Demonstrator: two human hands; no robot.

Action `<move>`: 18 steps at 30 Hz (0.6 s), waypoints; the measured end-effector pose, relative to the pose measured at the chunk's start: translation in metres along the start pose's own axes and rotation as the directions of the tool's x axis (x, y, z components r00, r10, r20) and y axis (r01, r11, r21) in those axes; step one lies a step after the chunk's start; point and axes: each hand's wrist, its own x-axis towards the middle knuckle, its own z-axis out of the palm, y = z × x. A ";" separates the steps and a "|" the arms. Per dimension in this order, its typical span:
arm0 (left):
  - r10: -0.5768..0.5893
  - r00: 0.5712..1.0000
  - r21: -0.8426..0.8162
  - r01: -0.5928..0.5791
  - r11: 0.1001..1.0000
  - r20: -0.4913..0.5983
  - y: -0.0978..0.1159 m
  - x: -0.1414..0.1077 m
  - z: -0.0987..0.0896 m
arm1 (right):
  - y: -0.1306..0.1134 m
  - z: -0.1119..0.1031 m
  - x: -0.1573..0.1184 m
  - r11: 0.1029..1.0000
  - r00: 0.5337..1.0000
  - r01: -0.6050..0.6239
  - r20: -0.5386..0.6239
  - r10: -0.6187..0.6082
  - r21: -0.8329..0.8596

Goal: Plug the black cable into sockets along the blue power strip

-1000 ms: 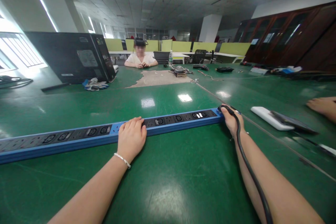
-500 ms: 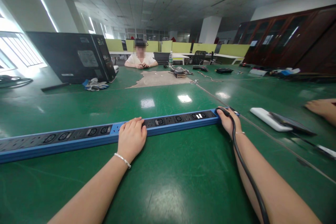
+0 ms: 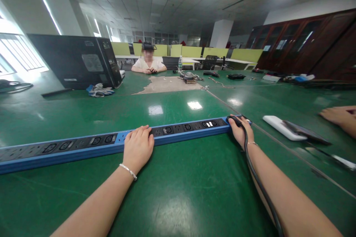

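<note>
1. A left grip (image 3: 138,146) lies palm-down across a long blue power strip with black sockets (image 3: 191,133), fingers side by side; whether it clamps the strip cannot be told.
2. A right grip (image 3: 241,131) closes around the plug end of a thick black cable (image 3: 254,174) at the strip's right end; the cable trails down along the forearm.
3. The strip rests on a glossy green bench (image 3: 180,177), running beneath the left grip and out of view to its left.
4. A white rectangular slab (image 3: 282,127) and a dark flat device (image 3: 306,132) overlap right of the right grip, near another person's hand (image 3: 338,115).
5. Beyond the left grip, a person in a pale top (image 3: 148,65) sits across the bench.
</note>
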 end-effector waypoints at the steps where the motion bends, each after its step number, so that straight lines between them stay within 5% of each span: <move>1: 0.001 1.000 0.002 -0.001 1.000 -0.002 0.000 0.000 0.000 | 0.000 0.001 0.000 1.000 1.000 -0.003 -0.011 0.003 0.013; 4: 0.008 1.000 0.014 -0.008 1.000 -0.001 0.000 0.000 0.000 | -0.001 0.004 0.001 0.994 0.999 0.024 -0.030 -0.021 0.105; 6: 0.010 1.000 0.016 -0.010 1.000 0.002 0.000 0.000 0.000 | -0.001 0.002 0.003 0.970 0.990 0.028 -0.142 0.007 0.242; 10: 0.000 1.000 0.004 0.000 1.000 0.002 0.001 0.000 -0.001 | 0.006 -0.004 0.009 0.897 0.897 -0.015 -0.391 0.208 0.443; 18: -0.010 1.000 -0.005 0.010 1.000 0.018 0.001 0.002 -0.002 | 0.024 -0.005 0.012 0.906 0.892 -0.067 -0.383 0.242 0.417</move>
